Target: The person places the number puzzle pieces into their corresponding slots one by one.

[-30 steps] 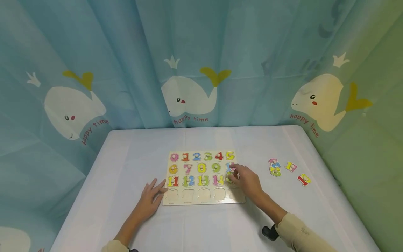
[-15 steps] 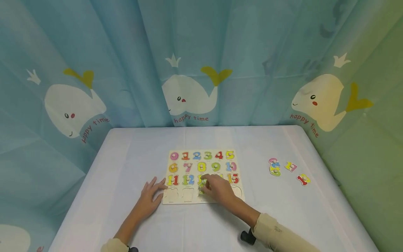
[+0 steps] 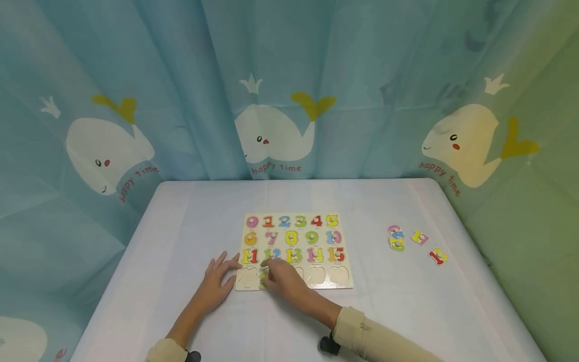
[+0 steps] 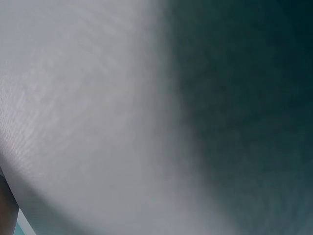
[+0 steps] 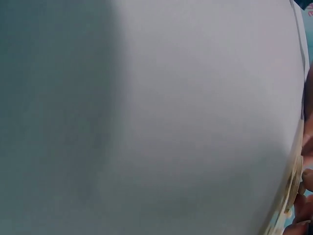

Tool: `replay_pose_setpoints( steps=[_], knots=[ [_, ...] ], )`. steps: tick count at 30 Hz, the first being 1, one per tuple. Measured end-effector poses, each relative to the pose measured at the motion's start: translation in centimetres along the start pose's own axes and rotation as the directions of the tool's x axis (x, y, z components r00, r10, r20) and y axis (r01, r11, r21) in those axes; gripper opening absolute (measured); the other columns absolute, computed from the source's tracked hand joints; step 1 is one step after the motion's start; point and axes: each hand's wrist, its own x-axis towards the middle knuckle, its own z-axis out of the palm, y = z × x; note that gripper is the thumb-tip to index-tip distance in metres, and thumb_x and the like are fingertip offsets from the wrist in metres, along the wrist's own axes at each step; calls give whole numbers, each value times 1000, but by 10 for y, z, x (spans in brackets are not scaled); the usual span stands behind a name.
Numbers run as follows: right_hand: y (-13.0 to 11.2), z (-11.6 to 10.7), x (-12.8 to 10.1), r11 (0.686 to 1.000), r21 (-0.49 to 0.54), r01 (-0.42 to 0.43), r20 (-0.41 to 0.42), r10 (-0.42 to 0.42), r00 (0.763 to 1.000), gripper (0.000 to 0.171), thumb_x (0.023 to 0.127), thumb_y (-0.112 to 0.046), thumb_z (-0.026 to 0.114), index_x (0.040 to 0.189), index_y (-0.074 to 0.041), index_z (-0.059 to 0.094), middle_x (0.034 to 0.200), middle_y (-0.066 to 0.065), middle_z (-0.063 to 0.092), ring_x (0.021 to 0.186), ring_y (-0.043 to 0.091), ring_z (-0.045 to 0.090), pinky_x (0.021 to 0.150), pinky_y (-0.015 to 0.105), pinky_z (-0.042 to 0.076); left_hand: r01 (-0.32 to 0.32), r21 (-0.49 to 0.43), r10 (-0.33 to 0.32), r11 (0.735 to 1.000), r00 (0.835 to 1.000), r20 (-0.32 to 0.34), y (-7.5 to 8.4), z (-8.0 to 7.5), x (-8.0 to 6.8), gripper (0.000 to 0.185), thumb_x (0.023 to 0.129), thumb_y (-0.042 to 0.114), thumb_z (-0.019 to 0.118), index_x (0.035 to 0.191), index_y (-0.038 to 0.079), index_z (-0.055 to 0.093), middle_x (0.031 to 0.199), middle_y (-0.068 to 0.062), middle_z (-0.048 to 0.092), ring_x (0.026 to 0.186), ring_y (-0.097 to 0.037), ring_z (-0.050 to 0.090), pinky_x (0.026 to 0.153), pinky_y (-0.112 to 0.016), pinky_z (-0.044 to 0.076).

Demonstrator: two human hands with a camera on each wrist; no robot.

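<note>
A wooden number puzzle board (image 3: 339, 275) lies on the table, its upper three rows filled with coloured number pieces from 0 to 15. Along the bottom row are bare recesses. My right hand (image 3: 286, 279) pinches a green number piece (image 3: 263, 279) over the second recess of that row; the fingers cover much of it, so its number cannot be read. My left hand (image 3: 218, 279) lies with fingers spread, its fingertips touching the board's left edge. The left wrist view is mostly blurred tablecloth. At the right wrist view's edge, fingers (image 5: 308, 178) show by the board.
Loose number pieces lie to the right of the board: a pink-and-blue piece (image 3: 396, 232) against a green-yellow one (image 3: 397, 245), a yellow-and-pink piece (image 3: 419, 238) and a red-and-yellow piece (image 3: 438, 256). A whale-print curtain (image 3: 362, 136) hangs behind the white table (image 3: 190, 211).
My right hand has moved left with the green number piece, from the board's right side to the second bottom recess. The 15, covered before, now shows in its place. My left hand stays put.
</note>
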Motion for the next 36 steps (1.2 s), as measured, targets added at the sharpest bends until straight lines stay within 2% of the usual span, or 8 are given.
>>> replay_pose_setpoints(
  steps=[5,13,18,26,36],
  knots=[
    [-7,10,6,1000,-3,-16,-7,16,1000,32,82,-15,73,111,-7,62,70,-11,49,68,3,45,59,13,41,1,0,-1,1000,1000,3,-2,1,1,25,85,2,63,105,16,63,139,-6,47,136,-38,23,110,-56,4],
    [-17,16,18,997,-63,42,-32,-44,999,30,83,-16,73,109,-7,61,75,-8,53,67,2,46,59,12,40,-2,6,2,1000,1000,-2,-2,2,3,27,85,2,64,106,19,63,139,-5,48,136,-38,23,111,-55,4],
    [-20,19,23,996,-71,47,-18,-49,999,31,83,-18,72,110,-7,61,77,-7,56,70,4,48,62,13,42,-15,-2,15,1000,1000,-7,-3,3,3,27,84,1,64,105,18,63,139,-6,48,136,-38,24,110,-55,4],
    [-27,23,28,995,-82,50,-2,-50,999,32,82,-16,74,110,-6,61,81,-2,62,72,6,51,65,15,44,-1,9,1,1000,1000,-10,-4,4,-1,28,84,0,64,105,18,63,138,-6,49,136,-37,24,111,-55,4],
    [-30,27,30,998,-66,24,-12,-25,1000,31,81,-15,75,107,-7,62,79,-3,61,66,5,46,59,14,41,-55,-16,55,998,998,-23,-5,2,0,30,83,-3,62,106,15,63,137,-8,50,135,-41,26,109,-59,6]
  ],
)
